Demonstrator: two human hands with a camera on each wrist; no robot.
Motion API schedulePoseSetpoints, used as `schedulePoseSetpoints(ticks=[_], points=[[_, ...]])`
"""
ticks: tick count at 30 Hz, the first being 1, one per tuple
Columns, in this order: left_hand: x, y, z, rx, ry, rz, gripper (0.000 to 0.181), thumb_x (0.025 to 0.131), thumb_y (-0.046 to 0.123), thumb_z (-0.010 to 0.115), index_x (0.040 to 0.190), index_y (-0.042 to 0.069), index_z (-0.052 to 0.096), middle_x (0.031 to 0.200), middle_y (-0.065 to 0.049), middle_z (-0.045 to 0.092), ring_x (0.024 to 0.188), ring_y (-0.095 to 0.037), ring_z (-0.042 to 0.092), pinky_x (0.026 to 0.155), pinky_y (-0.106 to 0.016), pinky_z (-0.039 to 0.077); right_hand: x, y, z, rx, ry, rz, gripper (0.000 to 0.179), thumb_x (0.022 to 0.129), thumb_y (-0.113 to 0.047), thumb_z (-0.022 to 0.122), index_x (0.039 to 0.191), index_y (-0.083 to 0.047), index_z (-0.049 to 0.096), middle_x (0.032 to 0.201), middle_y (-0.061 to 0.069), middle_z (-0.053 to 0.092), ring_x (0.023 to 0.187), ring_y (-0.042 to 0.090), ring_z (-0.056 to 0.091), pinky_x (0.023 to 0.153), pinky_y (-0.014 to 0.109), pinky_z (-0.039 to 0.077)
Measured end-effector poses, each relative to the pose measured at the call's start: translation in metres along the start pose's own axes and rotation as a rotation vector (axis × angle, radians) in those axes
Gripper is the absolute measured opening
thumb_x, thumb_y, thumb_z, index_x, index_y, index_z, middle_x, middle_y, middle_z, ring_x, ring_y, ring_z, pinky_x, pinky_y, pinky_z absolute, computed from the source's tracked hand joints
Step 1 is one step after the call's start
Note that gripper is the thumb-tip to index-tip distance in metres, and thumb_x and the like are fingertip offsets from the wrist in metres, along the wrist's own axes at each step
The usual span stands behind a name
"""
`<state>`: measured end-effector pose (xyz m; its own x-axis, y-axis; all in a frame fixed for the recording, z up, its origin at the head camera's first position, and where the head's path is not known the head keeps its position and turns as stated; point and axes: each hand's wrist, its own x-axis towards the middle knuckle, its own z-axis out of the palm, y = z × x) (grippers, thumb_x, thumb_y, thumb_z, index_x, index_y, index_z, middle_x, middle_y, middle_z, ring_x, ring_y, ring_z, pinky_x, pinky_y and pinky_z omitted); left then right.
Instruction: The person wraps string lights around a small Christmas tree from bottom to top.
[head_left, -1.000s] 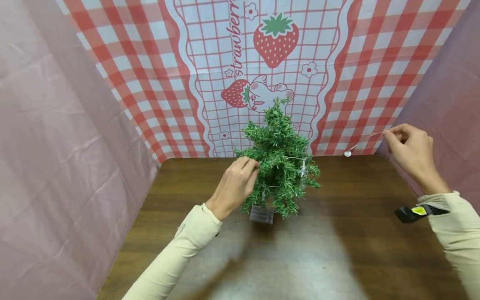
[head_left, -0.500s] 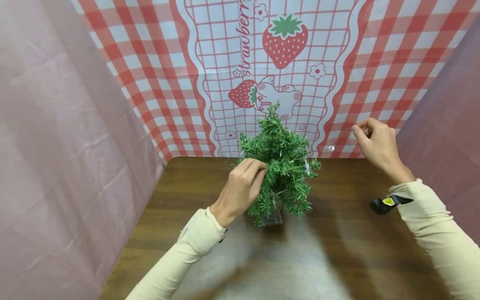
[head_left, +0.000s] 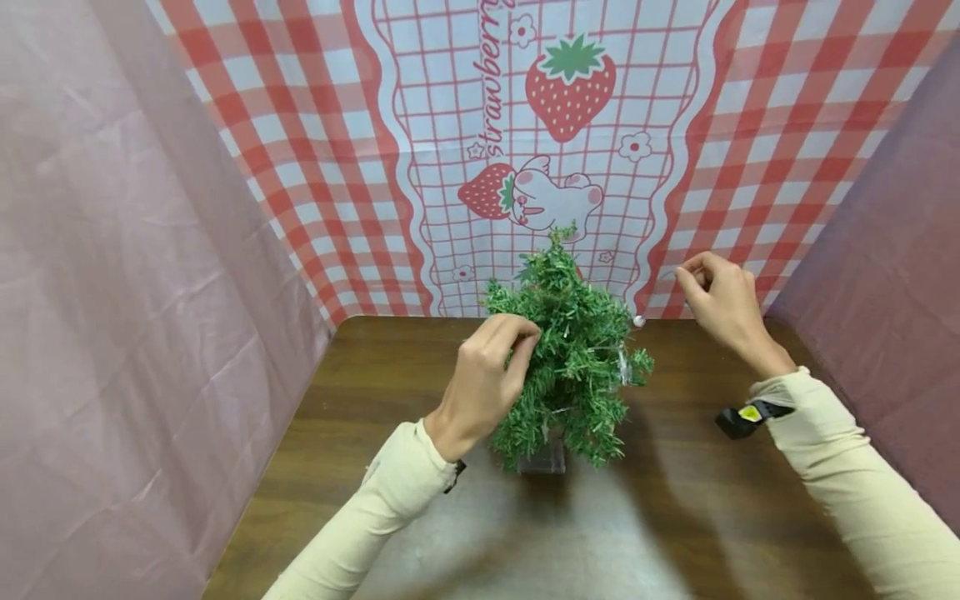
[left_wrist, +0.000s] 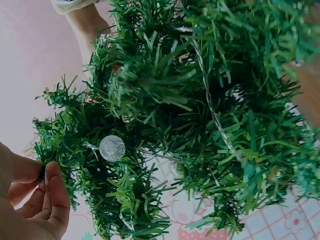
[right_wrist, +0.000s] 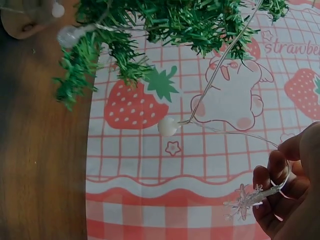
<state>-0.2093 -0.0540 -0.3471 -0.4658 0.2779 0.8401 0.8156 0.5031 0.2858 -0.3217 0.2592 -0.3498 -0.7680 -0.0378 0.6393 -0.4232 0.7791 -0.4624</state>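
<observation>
A small green artificial Christmas tree (head_left: 573, 358) stands on the wooden table, wound with a thin clear string of fairy lights. My left hand (head_left: 483, 379) is at its left side; in the left wrist view the thumb and fingers pinch a branch tip, near a clear ball light (left_wrist: 112, 148). To the right of the tree, my right hand (head_left: 723, 307) pinches the light string's wire (right_wrist: 225, 131). A snowflake-shaped light (right_wrist: 244, 202) hangs by its fingers in the right wrist view. Between hand and tree, a white ball light (right_wrist: 168, 126) dangles on the stretched wire.
A red-and-white strawberry-print cloth (head_left: 570, 92) hangs right behind the table (head_left: 360, 392). Pink cloth drapes (head_left: 112, 292) close off both sides. The tree's square base (head_left: 543, 458) rests on the table in front of me. A black strap with a device (head_left: 750, 417) sits on my right wrist.
My right hand has moved left toward the tree, bringing the white ball light close to the branches. The tree has shifted slightly nearer to me, with my left hand still at its left side.
</observation>
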Motion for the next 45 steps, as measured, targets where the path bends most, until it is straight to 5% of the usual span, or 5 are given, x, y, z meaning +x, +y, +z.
schedulePoseSetpoints(ticks=[18, 24, 32, 38, 45], points=[[-0.017, 0.015, -0.018, -0.052, -0.147, -0.016, 0.012, 0.088, 0.021, 0.055, 0.091, 0.012, 0.062, 0.079, 0.007, 0.054, 0.070, -0.006, 0.050, 0.065, -0.018, 0.040, 0.033, -0.021, -0.009, 0.030, 0.137, -0.010, 0.027, 0.089, -0.030, 0.050, 0.090, -0.005, 0.061, 0.050, 0.007, 0.047, 0.038, 0.007, 0.034, 0.047, 0.025, 0.027], [-0.013, 0.002, -0.028, -0.097, -0.078, -0.038, 0.015, 0.091, 0.025, 0.050, 0.090, 0.014, 0.061, 0.078, 0.008, 0.056, 0.071, -0.002, 0.050, 0.064, -0.022, 0.042, 0.057, -0.028, -0.009, 0.030, 0.138, 0.042, 0.030, 0.088, -0.031, 0.049, 0.092, -0.005, 0.061, 0.052, 0.009, 0.046, 0.044, 0.010, 0.037, 0.062, 0.028, 0.030], [0.012, -0.032, -0.046, -0.050, 0.020, -0.081, 0.020, 0.092, 0.024, 0.048, 0.094, 0.008, 0.060, 0.086, 0.001, 0.056, 0.077, -0.009, 0.051, 0.062, -0.022, 0.044, 0.088, -0.039, -0.006, -0.037, 0.029, 0.092, 0.032, 0.088, -0.030, 0.046, 0.095, -0.003, 0.062, 0.069, 0.012, 0.054, 0.059, 0.021, 0.045, 0.056, 0.030, 0.033], [0.027, -0.053, -0.052, -0.080, -0.113, -0.188, 0.023, 0.093, 0.028, 0.047, 0.108, 0.012, 0.055, 0.106, -0.002, 0.052, 0.096, -0.014, 0.048, 0.072, -0.025, 0.045, 0.098, -0.051, 0.001, -0.090, -0.073, 0.081, 0.033, 0.089, -0.030, 0.047, 0.097, -0.002, 0.062, 0.079, 0.015, 0.059, 0.067, 0.026, 0.049, 0.057, 0.034, 0.036], [0.047, -0.050, -0.060, -0.298, -0.287, -0.419, 0.027, 0.094, 0.022, 0.046, 0.116, 0.006, 0.052, 0.114, -0.008, 0.052, 0.103, -0.018, 0.050, 0.087, -0.034, 0.044, 0.103, -0.062, 0.000, -0.078, -0.134, 0.070, 0.036, 0.089, -0.034, 0.047, 0.097, -0.003, 0.062, 0.072, 0.012, 0.056, 0.058, 0.022, 0.045, 0.051, 0.033, 0.036]])
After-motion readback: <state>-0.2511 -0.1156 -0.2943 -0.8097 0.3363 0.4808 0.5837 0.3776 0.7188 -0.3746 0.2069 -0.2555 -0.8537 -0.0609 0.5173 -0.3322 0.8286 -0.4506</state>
